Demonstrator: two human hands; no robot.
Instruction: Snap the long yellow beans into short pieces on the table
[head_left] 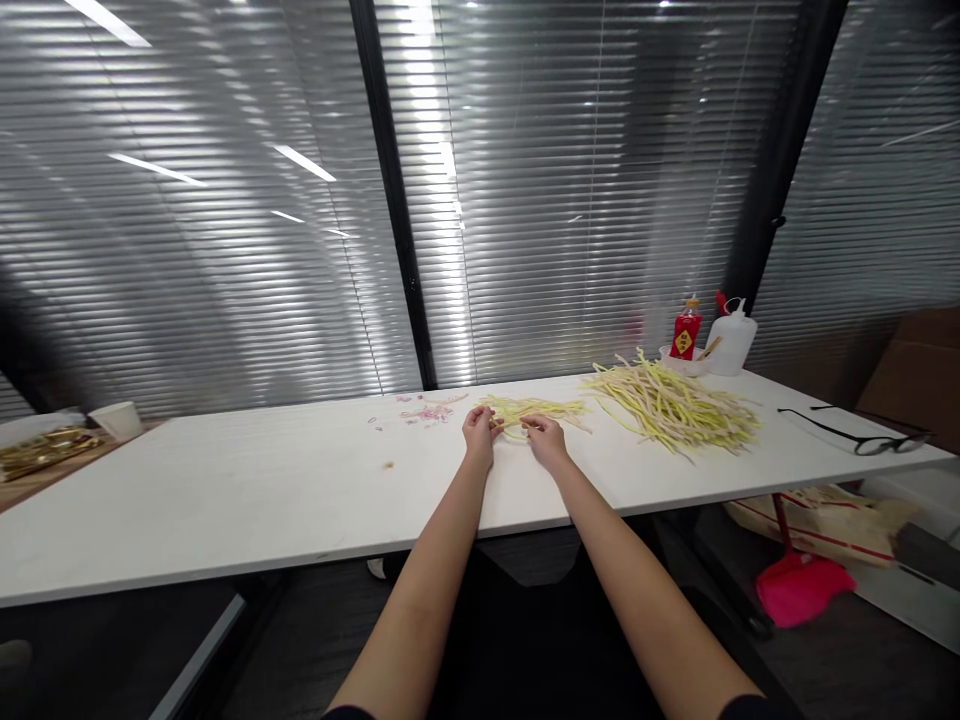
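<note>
Both hands meet over the middle of the white table (270, 490). My left hand (481, 432) is closed, fingertips pinched on one end of a thin yellow-green strand. Closed as well, my right hand (543, 438) pinches the strand a short way to the right. Just behind the hands lies a small bunch of pale yellow strands (562, 409). A much larger heap of the same strands (675, 410) spreads out to the right. Small pinkish scraps (431, 412) are scattered left of my left hand.
A red-labelled bottle (685, 332), a bowl (694, 366) and a white squeeze bottle (733, 342) stand at the back right. Black-framed glasses (874, 445) lie at the right end. At far left are a white cup (118, 421) and golden items (46, 450). Blinds rise behind.
</note>
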